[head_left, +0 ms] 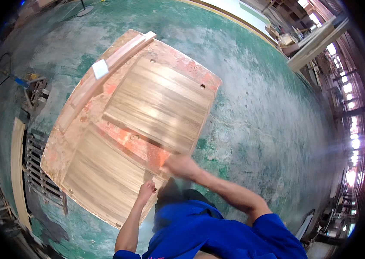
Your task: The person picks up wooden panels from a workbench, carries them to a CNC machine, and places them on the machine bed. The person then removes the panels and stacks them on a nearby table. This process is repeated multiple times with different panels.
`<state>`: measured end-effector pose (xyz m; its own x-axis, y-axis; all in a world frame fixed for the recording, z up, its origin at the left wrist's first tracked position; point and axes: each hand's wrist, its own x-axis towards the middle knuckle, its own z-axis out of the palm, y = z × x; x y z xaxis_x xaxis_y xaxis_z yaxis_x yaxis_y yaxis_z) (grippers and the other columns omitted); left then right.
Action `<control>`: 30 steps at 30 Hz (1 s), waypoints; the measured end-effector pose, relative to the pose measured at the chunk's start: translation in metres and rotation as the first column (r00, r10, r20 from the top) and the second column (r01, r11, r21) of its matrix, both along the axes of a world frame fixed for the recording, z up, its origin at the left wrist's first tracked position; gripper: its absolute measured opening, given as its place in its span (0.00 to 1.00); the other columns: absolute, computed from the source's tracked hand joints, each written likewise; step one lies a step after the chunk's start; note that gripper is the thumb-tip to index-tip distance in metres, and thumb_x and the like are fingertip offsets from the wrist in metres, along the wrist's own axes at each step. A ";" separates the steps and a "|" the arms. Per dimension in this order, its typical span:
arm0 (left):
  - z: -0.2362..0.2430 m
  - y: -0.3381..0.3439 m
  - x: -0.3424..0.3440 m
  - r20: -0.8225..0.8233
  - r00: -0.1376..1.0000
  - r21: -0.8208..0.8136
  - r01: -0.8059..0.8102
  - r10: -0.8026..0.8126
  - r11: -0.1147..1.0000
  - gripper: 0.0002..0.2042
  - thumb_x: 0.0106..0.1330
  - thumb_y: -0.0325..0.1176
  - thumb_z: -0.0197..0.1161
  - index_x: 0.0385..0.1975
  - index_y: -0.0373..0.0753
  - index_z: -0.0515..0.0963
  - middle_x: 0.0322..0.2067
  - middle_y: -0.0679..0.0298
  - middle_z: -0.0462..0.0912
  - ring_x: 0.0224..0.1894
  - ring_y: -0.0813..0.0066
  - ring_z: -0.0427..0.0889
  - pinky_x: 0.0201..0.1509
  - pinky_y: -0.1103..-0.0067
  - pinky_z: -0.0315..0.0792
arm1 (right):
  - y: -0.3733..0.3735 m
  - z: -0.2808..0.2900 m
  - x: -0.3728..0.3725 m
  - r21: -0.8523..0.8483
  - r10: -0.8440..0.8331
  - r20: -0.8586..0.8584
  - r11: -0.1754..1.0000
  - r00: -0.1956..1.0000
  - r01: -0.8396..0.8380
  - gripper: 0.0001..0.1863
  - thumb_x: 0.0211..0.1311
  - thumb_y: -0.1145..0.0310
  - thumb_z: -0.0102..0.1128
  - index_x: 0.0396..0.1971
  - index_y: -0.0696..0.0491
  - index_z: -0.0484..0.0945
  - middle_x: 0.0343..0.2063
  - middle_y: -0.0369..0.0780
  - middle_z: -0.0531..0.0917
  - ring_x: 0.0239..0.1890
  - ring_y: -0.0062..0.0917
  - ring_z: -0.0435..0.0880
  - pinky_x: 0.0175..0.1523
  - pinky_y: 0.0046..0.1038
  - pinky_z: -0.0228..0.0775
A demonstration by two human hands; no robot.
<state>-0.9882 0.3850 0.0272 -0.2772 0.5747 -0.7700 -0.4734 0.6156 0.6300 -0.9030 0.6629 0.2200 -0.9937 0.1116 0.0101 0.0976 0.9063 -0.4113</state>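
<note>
Two wood-grain panels lie flat on a worn, reddish-stained board: a far panel [161, 101] and a near panel [104, 177]. My left hand [147, 190] is closed at the right end of the near panel; whatever its fingers hold, if anything, cannot be made out. Motion smears my right hand [182, 166], which is over the board's near right edge, close to the gap between the panels. Its fingers are too blurred to read. Small round holes show near the panels' corners.
Long pale timber strips [104, 80] lie along the board's left side, with a small white block [100, 69] on them. A slatted wooden pallet [40, 168] stands at left on the green floor [260, 125]. Stacked timber [316, 45] juts in at upper right.
</note>
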 end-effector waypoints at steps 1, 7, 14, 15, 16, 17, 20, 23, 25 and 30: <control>0.001 0.000 0.002 -0.116 0.991 0.069 0.079 -0.071 0.994 0.07 0.73 0.30 0.56 0.39 0.35 0.80 0.31 0.65 0.83 0.34 0.78 0.81 0.39 0.77 0.78 | -0.026 -0.018 0.005 -0.033 0.015 -0.007 0.999 1.000 -0.015 0.07 0.61 0.66 0.57 0.35 0.54 0.75 0.26 0.42 0.81 0.29 0.38 0.85 0.32 0.39 0.76; 0.033 0.053 0.026 -0.072 0.980 0.117 0.194 -0.186 0.974 0.09 0.76 0.34 0.57 0.41 0.35 0.80 0.31 0.68 0.81 0.32 0.81 0.79 0.35 0.79 0.78 | -0.078 -0.046 0.068 -0.215 -0.090 0.117 0.970 0.989 0.114 0.09 0.61 0.63 0.60 0.33 0.53 0.77 0.27 0.43 0.82 0.31 0.40 0.86 0.33 0.40 0.77; 0.025 0.113 0.044 -0.197 0.894 0.194 0.439 -0.403 0.877 0.13 0.76 0.38 0.58 0.33 0.36 0.76 0.27 0.70 0.74 0.30 0.82 0.75 0.36 0.79 0.78 | -0.074 -0.016 0.182 -0.087 -0.572 0.049 0.814 0.819 0.574 0.10 0.62 0.62 0.60 0.30 0.54 0.76 0.24 0.46 0.81 0.29 0.43 0.84 0.30 0.42 0.75; 0.050 0.120 0.053 -0.176 0.891 0.180 0.447 -0.418 0.876 0.12 0.76 0.38 0.58 0.32 0.36 0.75 0.28 0.69 0.74 0.31 0.82 0.75 0.36 0.79 0.76 | -0.077 -0.011 0.196 -0.099 -0.668 0.063 0.735 0.742 0.671 0.12 0.66 0.61 0.59 0.30 0.54 0.76 0.26 0.46 0.82 0.30 0.45 0.84 0.32 0.44 0.75; 0.066 0.120 0.061 -0.214 0.868 0.197 0.487 -0.447 0.851 0.11 0.76 0.37 0.58 0.32 0.37 0.75 0.28 0.70 0.73 0.31 0.82 0.74 0.37 0.79 0.77 | -0.083 -0.004 0.212 -0.110 -0.725 0.030 0.682 0.689 0.723 0.12 0.67 0.60 0.58 0.30 0.54 0.76 0.26 0.46 0.82 0.30 0.45 0.84 0.33 0.44 0.75; 0.078 0.121 0.070 -0.245 0.841 0.216 0.533 -0.483 0.818 0.11 0.76 0.37 0.57 0.32 0.38 0.75 0.28 0.70 0.72 0.31 0.82 0.74 0.38 0.78 0.77 | -0.090 0.007 0.227 -0.120 -0.782 0.002 0.618 0.623 0.777 0.12 0.68 0.60 0.58 0.31 0.53 0.75 0.27 0.46 0.82 0.31 0.45 0.84 0.34 0.44 0.75; 0.177 0.131 0.127 -0.487 0.636 0.262 0.760 -0.598 0.595 0.09 0.76 0.36 0.59 0.34 0.39 0.76 0.31 0.71 0.74 0.34 0.81 0.75 0.43 0.80 0.74 | -0.139 0.017 0.279 -0.226 -0.925 -0.117 0.378 0.360 0.898 0.13 0.71 0.58 0.56 0.33 0.53 0.75 0.28 0.46 0.82 0.34 0.45 0.84 0.38 0.46 0.76; 0.325 0.114 0.234 -0.649 0.644 0.593 0.762 -0.405 0.261 0.09 0.76 0.35 0.54 0.44 0.36 0.76 0.38 0.61 0.79 0.45 0.71 0.78 0.56 0.71 0.72 | -0.215 -0.003 0.324 -0.161 -0.963 -0.097 0.263 0.250 0.951 0.13 0.70 0.58 0.57 0.33 0.53 0.75 0.30 0.44 0.83 0.35 0.43 0.85 0.38 0.43 0.77; 0.395 0.080 0.290 -0.466 0.788 0.867 0.497 -0.402 -0.030 0.23 0.73 0.47 0.53 0.49 0.28 0.73 0.43 0.48 0.80 0.47 0.55 0.80 0.58 0.60 0.73 | -0.284 -0.009 0.354 -0.124 -0.979 -0.073 0.200 0.193 0.972 0.13 0.68 0.58 0.58 0.33 0.53 0.75 0.31 0.42 0.83 0.36 0.42 0.85 0.39 0.42 0.77; 0.514 -0.048 0.412 -0.416 0.682 0.863 0.088 -0.601 -0.497 0.33 0.75 0.57 0.38 0.53 0.27 0.71 0.44 0.43 0.81 0.45 0.55 0.79 0.58 0.58 0.69 | -0.516 -0.039 0.429 -0.139 -0.982 0.163 -0.122 -0.099 0.983 0.13 0.66 0.58 0.58 0.32 0.53 0.77 0.32 0.44 0.84 0.37 0.44 0.85 0.41 0.44 0.77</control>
<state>-0.5759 0.3370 0.5410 0.4203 0.3631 0.8316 -0.7259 -0.4153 0.5482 -0.4739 0.1473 0.1809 0.2098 0.9633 -0.1674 0.8169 -0.2668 -0.5114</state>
